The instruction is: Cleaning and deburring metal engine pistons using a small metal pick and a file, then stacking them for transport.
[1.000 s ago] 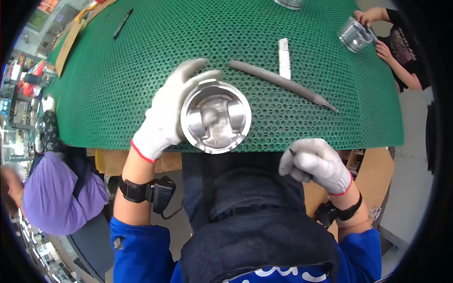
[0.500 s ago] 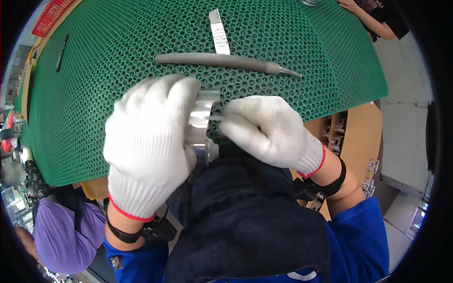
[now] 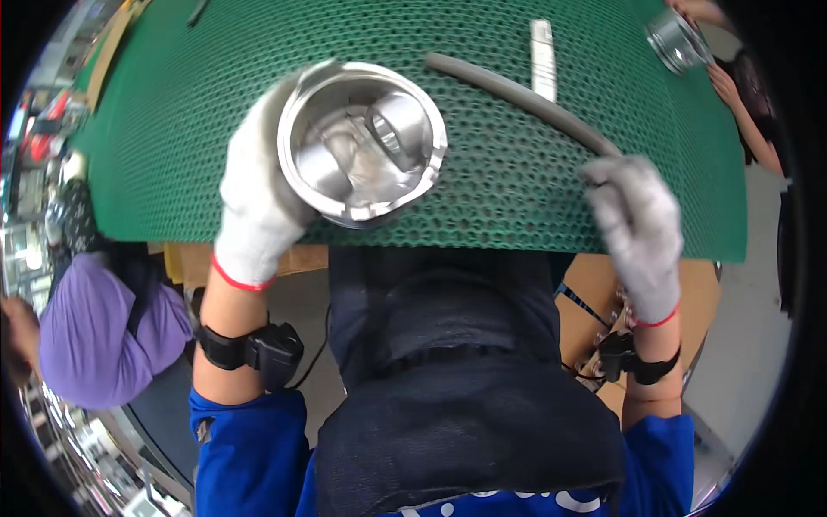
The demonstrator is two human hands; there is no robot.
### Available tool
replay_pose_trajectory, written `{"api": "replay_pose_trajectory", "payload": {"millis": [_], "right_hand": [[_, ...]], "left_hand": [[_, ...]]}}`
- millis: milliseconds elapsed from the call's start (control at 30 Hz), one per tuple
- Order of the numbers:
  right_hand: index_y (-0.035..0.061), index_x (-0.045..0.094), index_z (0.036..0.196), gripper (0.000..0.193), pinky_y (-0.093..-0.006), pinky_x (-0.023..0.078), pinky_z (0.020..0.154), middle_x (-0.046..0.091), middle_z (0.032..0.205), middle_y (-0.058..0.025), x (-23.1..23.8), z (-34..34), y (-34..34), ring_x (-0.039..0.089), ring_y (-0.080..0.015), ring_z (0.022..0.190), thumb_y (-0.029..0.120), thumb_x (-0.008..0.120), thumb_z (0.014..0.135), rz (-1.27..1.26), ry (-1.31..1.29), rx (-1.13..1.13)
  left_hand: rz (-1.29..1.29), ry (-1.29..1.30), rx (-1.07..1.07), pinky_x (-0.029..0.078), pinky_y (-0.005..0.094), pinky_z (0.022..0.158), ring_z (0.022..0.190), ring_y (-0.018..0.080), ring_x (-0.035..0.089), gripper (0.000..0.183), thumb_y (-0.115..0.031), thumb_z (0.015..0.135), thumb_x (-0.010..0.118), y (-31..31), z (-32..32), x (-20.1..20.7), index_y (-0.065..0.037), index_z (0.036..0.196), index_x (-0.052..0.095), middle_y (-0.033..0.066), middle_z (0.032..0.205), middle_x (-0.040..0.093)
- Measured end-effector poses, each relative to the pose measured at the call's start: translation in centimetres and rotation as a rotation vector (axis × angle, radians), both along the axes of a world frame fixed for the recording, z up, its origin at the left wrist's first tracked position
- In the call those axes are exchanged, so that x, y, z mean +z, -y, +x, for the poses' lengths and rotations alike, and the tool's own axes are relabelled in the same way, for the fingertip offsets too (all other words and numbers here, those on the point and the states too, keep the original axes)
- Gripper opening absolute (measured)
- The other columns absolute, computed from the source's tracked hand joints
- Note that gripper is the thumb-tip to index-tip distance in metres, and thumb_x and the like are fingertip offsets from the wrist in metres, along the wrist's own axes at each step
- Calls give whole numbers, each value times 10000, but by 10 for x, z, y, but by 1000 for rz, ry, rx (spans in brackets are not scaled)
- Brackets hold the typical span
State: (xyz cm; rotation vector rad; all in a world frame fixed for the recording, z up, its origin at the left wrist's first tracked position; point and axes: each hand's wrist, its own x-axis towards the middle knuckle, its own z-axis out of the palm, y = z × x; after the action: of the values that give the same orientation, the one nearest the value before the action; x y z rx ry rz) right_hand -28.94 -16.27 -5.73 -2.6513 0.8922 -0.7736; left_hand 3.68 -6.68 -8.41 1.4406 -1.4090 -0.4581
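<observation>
A silver metal piston [image 3: 379,177] is held up in my left hand [image 3: 258,177], with its hollow underside toward me. The fingers of this white-gloved hand wrap the piston's left wall and are partly hidden behind it. To the right, a long grey half-round file [image 3: 525,99] runs slantwise across the green mat. My right hand [image 3: 642,224], gloved and blurred by motion, is closed around the file's narrow right end and covers it. A pale flat strip with markings [image 3: 543,60] lies just beyond the file.
The green honeycomb mat [image 3: 198,164] covers the table. At the far right a co-worker's hands [image 3: 719,77] hold another piston [image 3: 676,43]. A person in purple [image 3: 112,336] is at my left. A cardboard box [image 3: 689,293] stands below the table's right edge. A dark pen [image 3: 196,10] lies far left.
My hands have moved apart. The left has raised and turned the piston so its hollow side shows; the right has left it for the file's end. The whole view has shifted.
</observation>
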Motion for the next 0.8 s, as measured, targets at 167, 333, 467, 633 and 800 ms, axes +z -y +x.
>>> {"api": "replay_pose_trajectory", "payload": {"millis": [167, 333, 467, 633, 800], "right_hand": [[144, 642, 1165, 355, -404, 526, 718, 620, 927, -104, -5, -1, 37, 642, -302, 816, 218, 705, 824, -203, -362, -202], [157, 636, 1146, 393, -393, 492, 536, 558, 797, -83, -21, -2, -14, 591, -259, 631, 258, 748, 784, -151, -398, -141], [172, 591, 1232, 493, -384, 531, 584, 600, 876, -98, -13, -9, -76, 653, -284, 701, 250, 763, 776, 66, -454, -207], [124, 537, 1323, 575, -406, 552, 648, 649, 879, -136, 16, -16, -88, 668, -362, 725, 132, 735, 784, 554, -152, -250], [147, 517, 1375, 641, -411, 482, 484, 600, 684, -96, 38, 25, -90, 595, -289, 519, 89, 700, 764, 97, -185, 149]], "left_hand": [[45, 146, 204, 529, 338, 885, 1019, 238, 664, 592, -344, 832, 762, -27, -14, -12, -6, 1268, 551, 142, 1143, 659], [-195, 196, 402, 532, 354, 909, 1062, 254, 645, 550, -276, 857, 703, -29, -13, -28, 22, 1278, 513, 176, 1207, 617], [-142, 209, 612, 505, 349, 966, 1139, 265, 614, 831, -161, 748, 800, -42, -49, -25, 14, 1422, 345, 186, 1262, 598], [-101, 265, 481, 514, 352, 956, 1119, 275, 633, 901, -127, 697, 840, -57, -47, -22, 22, 1428, 336, 200, 1257, 609], [-126, 112, 449, 522, 351, 946, 1113, 272, 639, 882, -128, 699, 842, -55, -43, -25, 29, 1416, 353, 190, 1237, 622]]}}
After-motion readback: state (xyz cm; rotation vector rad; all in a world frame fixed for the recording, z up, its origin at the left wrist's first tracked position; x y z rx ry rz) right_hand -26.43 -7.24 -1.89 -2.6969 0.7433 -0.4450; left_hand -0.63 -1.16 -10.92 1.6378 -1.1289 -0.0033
